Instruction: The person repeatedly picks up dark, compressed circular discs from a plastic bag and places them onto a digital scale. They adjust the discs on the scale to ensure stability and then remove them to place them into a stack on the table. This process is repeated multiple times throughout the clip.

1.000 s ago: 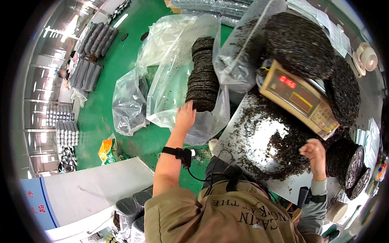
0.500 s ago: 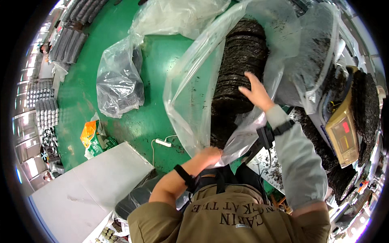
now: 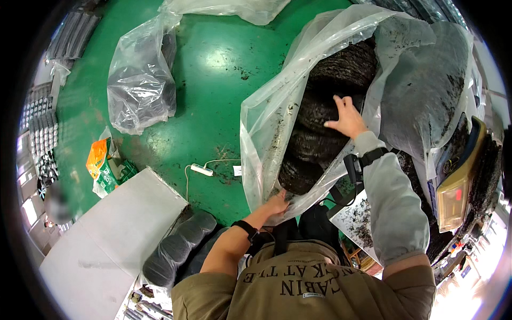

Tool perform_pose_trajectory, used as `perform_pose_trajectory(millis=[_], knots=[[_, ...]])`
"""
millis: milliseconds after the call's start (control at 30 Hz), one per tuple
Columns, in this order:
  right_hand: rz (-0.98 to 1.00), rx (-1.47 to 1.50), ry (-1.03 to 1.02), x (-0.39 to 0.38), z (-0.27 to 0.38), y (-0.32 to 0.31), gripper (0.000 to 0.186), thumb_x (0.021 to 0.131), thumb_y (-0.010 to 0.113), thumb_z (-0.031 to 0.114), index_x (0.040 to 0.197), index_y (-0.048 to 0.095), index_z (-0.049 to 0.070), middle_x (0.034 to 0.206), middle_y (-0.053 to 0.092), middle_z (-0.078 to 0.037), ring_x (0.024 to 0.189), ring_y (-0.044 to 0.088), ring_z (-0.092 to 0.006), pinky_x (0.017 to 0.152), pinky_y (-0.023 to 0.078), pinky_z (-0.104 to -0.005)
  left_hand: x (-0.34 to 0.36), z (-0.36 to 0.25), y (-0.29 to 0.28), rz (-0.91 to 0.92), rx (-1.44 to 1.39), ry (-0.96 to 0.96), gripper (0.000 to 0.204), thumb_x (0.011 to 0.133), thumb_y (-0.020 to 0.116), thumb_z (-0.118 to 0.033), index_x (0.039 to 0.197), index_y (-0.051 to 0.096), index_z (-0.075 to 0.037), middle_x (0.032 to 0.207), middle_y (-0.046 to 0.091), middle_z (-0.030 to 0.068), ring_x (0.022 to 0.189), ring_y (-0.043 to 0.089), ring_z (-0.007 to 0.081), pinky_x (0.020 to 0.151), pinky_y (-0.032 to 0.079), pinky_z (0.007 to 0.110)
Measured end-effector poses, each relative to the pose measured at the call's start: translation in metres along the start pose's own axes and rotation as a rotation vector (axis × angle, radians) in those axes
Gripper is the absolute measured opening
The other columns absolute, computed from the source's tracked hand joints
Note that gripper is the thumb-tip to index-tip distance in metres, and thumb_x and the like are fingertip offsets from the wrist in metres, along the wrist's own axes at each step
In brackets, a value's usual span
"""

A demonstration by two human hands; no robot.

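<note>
A large clear plastic bag point(image 3: 260, 144) gapes in front of me. Inside it lie stacked dark, fibrous round cakes point(image 3: 314, 144), perhaps dried seaweed. My left hand point(image 3: 276, 207) is closed on the bag's near edge, its fingertips partly hidden by the plastic. My right hand point(image 3: 349, 118) reaches over the bag's right side with thumb and fingers spread, at the cakes' upper surface; whether it touches them I cannot tell. Immediately to the right stands another filled plastic bag point(image 3: 421, 96), with dark crumbs showing through.
A beige and yellow device point(image 3: 453, 197), perhaps a scale, stands at right. Left are a white board-like surface point(image 3: 114, 229), a plastic-wrapped grey bundle point(image 3: 178, 248), an orange-green bag point(image 3: 104, 165) and a bagged bundle point(image 3: 141, 80). A white power strip point(image 3: 201, 170) and its cord lie on the green floor.
The cakes, earlier a long even stack, now sit in uneven clumps lower in the bag. The bag's mouth stands wider, and the view has shifted. My left hand keeps its grip.
</note>
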State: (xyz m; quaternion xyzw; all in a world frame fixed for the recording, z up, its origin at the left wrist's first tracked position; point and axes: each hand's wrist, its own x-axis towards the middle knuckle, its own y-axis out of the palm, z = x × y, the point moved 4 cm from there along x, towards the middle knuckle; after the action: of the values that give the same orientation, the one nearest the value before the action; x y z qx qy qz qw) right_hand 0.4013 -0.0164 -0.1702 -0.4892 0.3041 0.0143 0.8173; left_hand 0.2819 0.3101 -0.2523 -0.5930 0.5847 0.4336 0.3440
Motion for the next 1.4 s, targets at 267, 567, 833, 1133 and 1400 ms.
perform_pose_trajectory(millis=[267,567,833,1133,1400], knots=[[-0.006,-0.083,-0.086,-0.008,-0.027,0.057,0.074,0.068,0.066,0.041,0.122,0.040,-0.003,0.120,0.046,-0.021,0.110,0.046,-0.0317,0.092,0.037,-0.0375,0.015,-0.042,-0.016,-0.198,-1.467,0.131,0.034,0.077,0.054,-0.002,0.107,0.038,-0.004,0.106,0.047,0.0080,0.093,0.047,0.0179,0.081,0.039,0.030],[0.021,0.223,0.059,-0.041,-0.035,0.014,0.062,0.075,0.056,0.038,0.119,0.042,-0.004,0.104,0.054,-0.025,0.100,0.051,-0.0372,0.085,0.039,-0.0408,-0.083,-0.077,-0.052,-0.215,-1.289,0.422,0.067,0.081,0.053,-0.016,0.134,0.014,-0.003,0.122,0.037,0.0089,0.110,0.039,0.0177,0.095,0.031,0.037],[-0.296,0.945,-0.030,-0.181,-0.032,-0.044,0.050,0.080,0.051,0.028,0.113,0.045,-0.008,0.108,0.054,-0.020,0.100,0.050,-0.0275,0.088,0.035,-0.0325,-0.250,-0.179,-0.053,-0.715,0.134,1.144,0.077,0.067,0.067,-0.028,0.129,0.032,0.000,0.114,0.035,0.0130,0.095,0.042,0.0248,0.087,0.035,0.035],[-0.161,2.194,0.087,-0.362,-0.174,0.051,0.043,0.086,0.043,0.028,0.116,0.045,-0.003,0.111,0.052,-0.014,0.098,0.050,-0.0222,0.085,0.039,-0.0318,-0.298,-0.339,0.172,-0.540,1.066,1.526,0.065,0.061,0.069,-0.038,0.112,0.050,-0.002,0.127,0.039,0.0132,0.096,0.042,0.0268,0.085,0.034,0.042],[-0.333,2.300,0.180,-0.490,-0.329,0.098,0.044,0.090,0.038,0.032,0.122,0.042,0.001,0.119,0.049,-0.012,0.104,0.049,-0.0216,0.088,0.040,-0.0342,-0.186,-0.378,0.356,-0.462,1.199,1.428,0.074,0.062,0.070,-0.030,0.123,0.039,-0.001,0.133,0.030,0.0144,0.114,0.034,0.0312,0.095,0.029,0.044]])
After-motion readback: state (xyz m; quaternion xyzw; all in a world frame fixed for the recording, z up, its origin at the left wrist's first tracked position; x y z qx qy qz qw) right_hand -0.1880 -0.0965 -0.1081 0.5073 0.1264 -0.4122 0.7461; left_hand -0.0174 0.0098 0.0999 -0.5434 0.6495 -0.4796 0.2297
